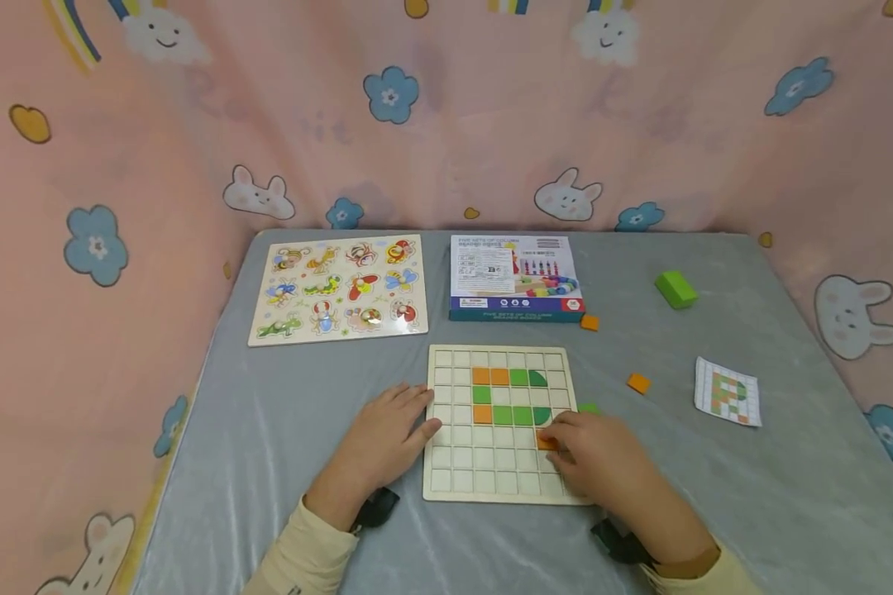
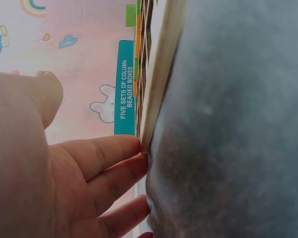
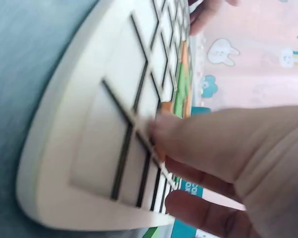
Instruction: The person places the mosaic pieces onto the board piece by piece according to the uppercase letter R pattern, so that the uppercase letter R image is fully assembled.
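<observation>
A square wooden grid board [image 1: 463, 481] lies on the cloth, with orange, green and dark green rounded tiles set in its upper and middle rows. My left hand [image 1: 389, 438] rests at the board's left edge, fingers straight; in the left wrist view its fingertips [image 2: 131, 145] touch the rim. On the right side of the grid my right hand [image 1: 591, 450] pinches an orange square tile [image 1: 545, 440] just below the lower green row. The right wrist view shows the thumb [image 3: 176, 131] over that orange tile, which is partly hidden. A green tile [image 1: 588, 408] shows behind the right hand.
Loose orange tiles [image 1: 638, 383] lie right of the board, one beside a boxed toy set [image 1: 517, 285]. A pattern card [image 1: 727, 393] and a green block [image 1: 675, 289] are farther right. An insect puzzle board [image 1: 340, 289] lies at the back left.
</observation>
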Action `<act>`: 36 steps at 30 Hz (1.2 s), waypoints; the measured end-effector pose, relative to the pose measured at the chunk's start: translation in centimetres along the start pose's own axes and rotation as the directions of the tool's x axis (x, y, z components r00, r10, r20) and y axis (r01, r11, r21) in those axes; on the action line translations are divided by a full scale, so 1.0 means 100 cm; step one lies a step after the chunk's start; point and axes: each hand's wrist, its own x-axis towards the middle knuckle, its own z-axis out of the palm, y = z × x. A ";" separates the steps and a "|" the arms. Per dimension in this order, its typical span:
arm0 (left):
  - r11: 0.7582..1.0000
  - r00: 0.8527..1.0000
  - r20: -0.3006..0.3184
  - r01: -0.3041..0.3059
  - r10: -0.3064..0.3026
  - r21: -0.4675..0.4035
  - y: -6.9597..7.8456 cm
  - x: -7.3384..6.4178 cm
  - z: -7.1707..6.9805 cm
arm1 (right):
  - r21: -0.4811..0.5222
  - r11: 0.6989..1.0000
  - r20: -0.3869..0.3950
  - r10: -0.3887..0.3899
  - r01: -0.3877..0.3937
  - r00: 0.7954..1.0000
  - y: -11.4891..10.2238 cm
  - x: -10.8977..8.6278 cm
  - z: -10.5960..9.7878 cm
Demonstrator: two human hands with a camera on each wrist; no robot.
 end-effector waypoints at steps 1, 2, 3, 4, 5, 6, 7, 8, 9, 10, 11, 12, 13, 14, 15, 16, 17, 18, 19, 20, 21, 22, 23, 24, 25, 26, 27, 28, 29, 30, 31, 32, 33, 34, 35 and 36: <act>1.000 1.000 -0.001 -0.002 0.002 0.000 0.000 0.000 0.000 | -0.003 1.000 -0.010 0.003 -0.003 1.000 0.000 -0.001 0.000; 1.000 1.000 0.000 -0.002 0.002 0.002 0.000 0.000 0.001 | -0.002 1.000 -0.018 0.008 -0.008 1.000 0.000 -0.001 0.001; 1.000 1.000 -0.002 -0.003 0.003 -0.001 0.000 0.000 0.001 | -0.001 1.000 -0.026 0.011 -0.011 1.000 0.000 -0.001 0.001; 1.000 1.000 0.000 -0.001 0.001 -0.002 0.000 0.000 0.001 | -0.003 1.000 -0.033 0.015 -0.015 0.999 0.000 -0.002 0.001; 1.000 1.000 -0.002 -0.001 0.001 -0.005 0.001 0.000 0.001 | -0.003 1.000 -0.038 0.017 -0.017 0.999 0.000 -0.002 0.001; 1.000 1.000 -0.001 0.001 -0.001 -0.005 0.001 0.000 0.000 | -0.007 1.000 -0.043 0.019 -0.019 0.999 -0.001 -0.002 0.001; 1.000 1.000 -0.004 0.003 -0.003 -0.009 0.000 -0.001 0.000 | -0.007 1.000 -0.044 0.018 -0.019 0.999 -0.001 -0.001 0.001; 1.000 1.000 -0.005 0.007 -0.007 -0.006 0.000 -0.001 0.001 | -0.009 1.000 -0.047 0.018 -0.018 0.999 -0.001 -0.001 0.001; 1.000 1.000 -0.006 0.009 -0.009 -0.007 0.000 -0.002 0.000 | -0.009 1.000 -0.052 0.019 -0.020 0.998 -0.001 0.000 0.001; 1.000 1.000 -0.008 0.009 -0.009 -0.005 0.000 -0.002 0.000 | -0.015 1.000 -0.054 0.021 -0.021 0.998 -0.002 0.000 0.002; 1.000 1.000 -0.011 0.007 -0.007 -0.007 0.000 -0.003 0.000 | -0.019 1.000 -0.053 0.024 -0.025 0.998 -0.002 0.000 0.002; 1.000 1.000 -0.013 0.005 -0.005 -0.010 0.000 -0.003 0.000 | -0.021 0.999 -0.053 0.024 -0.025 0.998 -0.002 -0.001 0.002; 1.000 1.000 -0.015 0.004 -0.004 -0.009 0.000 -0.003 -0.001 | -0.019 1.000 -0.053 0.024 -0.025 0.998 -0.002 -0.001 0.002; 1.000 1.000 -0.016 0.002 -0.003 -0.010 0.001 -0.004 -0.001 | -0.020 1.000 -0.055 0.020 -0.021 0.998 -0.002 -0.001 0.003; 1.000 1.000 -0.018 0.001 -0.002 -0.011 0.001 -0.003 -0.001 | -0.019 1.000 -0.056 0.017 -0.018 0.998 -0.002 -0.002 0.003; 1.000 1.000 -0.021 0.001 -0.001 -0.014 0.001 -0.003 -0.001 | -0.019 1.000 -0.058 0.012 -0.013 0.998 -0.003 -0.002 0.003; 1.000 1.000 -0.023 0.000 -0.001 -0.018 0.001 -0.003 -0.001 | -0.015 1.000 -0.063 0.007 -0.008 0.998 -0.003 -0.003 0.002; 1.000 1.000 -0.024 0.001 -0.001 -0.019 0.001 -0.003 0.000 | -0.012 1.000 -0.068 0.001 -0.001 0.998 -0.004 -0.003 0.002; 1.000 1.000 -0.024 0.001 -0.002 -0.018 0.001 -0.002 0.000 | -0.011 1.000 -0.071 0.000 -0.001 0.997 -0.004 -0.003 0.002; 1.000 1.000 -0.026 0.000 -0.001 -0.021 0.002 -0.002 0.001 | -0.011 1.000 -0.071 0.003 -0.004 0.997 -0.004 -0.003 0.002; 1.000 1.000 -0.027 -0.001 0.000 -0.023 0.002 -0.002 0.001 | -0.013 1.000 -0.067 0.007 -0.008 0.998 -0.005 -0.003 0.002; 1.000 1.000 -0.028 -0.001 0.000 -0.023 0.002 -0.002 0.001 | -0.017 1.000 -0.060 0.012 -0.013 0.998 -0.005 -0.002 0.002; 1.000 1.000 -0.028 -0.001 0.000 -0.022 0.002 -0.002 0.001 | -0.023 0.999 -0.051 0.021 -0.022 0.998 -0.006 -0.001 0.002; 1.000 1.000 -0.028 -0.001 0.001 -0.021 0.001 -0.002 0.001 | -0.028 0.999 -0.042 0.031 -0.033 0.999 -0.006 0.000 0.003; 1.000 1.000 -0.028 -0.002 0.001 -0.020 0.001 -0.002 0.001 | -0.026 0.999 -0.036 0.042 -0.043 0.998 -0.006 0.000 0.003; 1.000 1.000 -0.028 -0.002 0.002 -0.018 0.001 -0.002 0.001 | -0.021 0.998 -0.032 0.051 -0.051 0.998 -0.006 0.001 0.003; 1.000 1.000 -0.028 -0.002 0.002 -0.016 0.001 -0.002 0.000 | -0.009 0.998 -0.032 0.056 -0.056 0.998 -0.006 0.001 0.003; 1.000 1.000 -0.026 -0.002 0.001 -0.014 0.001 -0.002 0.000 | 0.006 0.998 -0.032 0.062 -0.062 0.998 -0.006 0.001 0.002; 1.000 1.000 -0.025 -0.001 0.000 -0.013 0.001 -0.002 0.000 | 0.030 0.997 -0.035 0.068 -0.067 0.997 -0.005 0.001 0.002; 1.000 1.000 -0.022 0.000 -0.001 -0.014 0.001 -0.002 0.000 | 0.057 0.995 -0.034 0.080 -0.078 0.996 -0.004 0.000 0.001; 1.000 1.000 -0.019 0.001 -0.002 -0.012 0.001 -0.002 0.000 | 0.094 0.990 -0.030 0.104 -0.101 0.994 -0.002 -0.001 -0.001; 1.000 1.000 -0.017 0.002 -0.002 -0.014 0.001 -0.002 0.000 | 0.123 0.984 -0.025 0.130 -0.126 0.991 0.001 -0.002 -0.002; 1.000 1.000 -0.016 0.002 -0.002 -0.015 0.001 -0.002 0.000 | 0.148 0.976 -0.020 0.164 -0.160 0.986 0.004 -0.004 -0.004; 1.000 1.000 -0.014 0.001 -0.001 -0.016 0.001 -0.002 -0.001 | 0.165 0.966 -0.017 0.206 -0.201 0.978 0.008 -0.006 -0.006; 1.000 1.000 -0.014 0.000 0.000 -0.016 0.001 -0.002 -0.001 | 0.179 0.954 -0.023 0.246 -0.238 0.969 0.013 -0.008 -0.008; 1.000 1.000 -0.014 -0.002 0.002 -0.019 0.001 -0.002 -0.001 | 0.186 0.943 -0.030 0.285 -0.275 0.958 0.018 -0.011 -0.010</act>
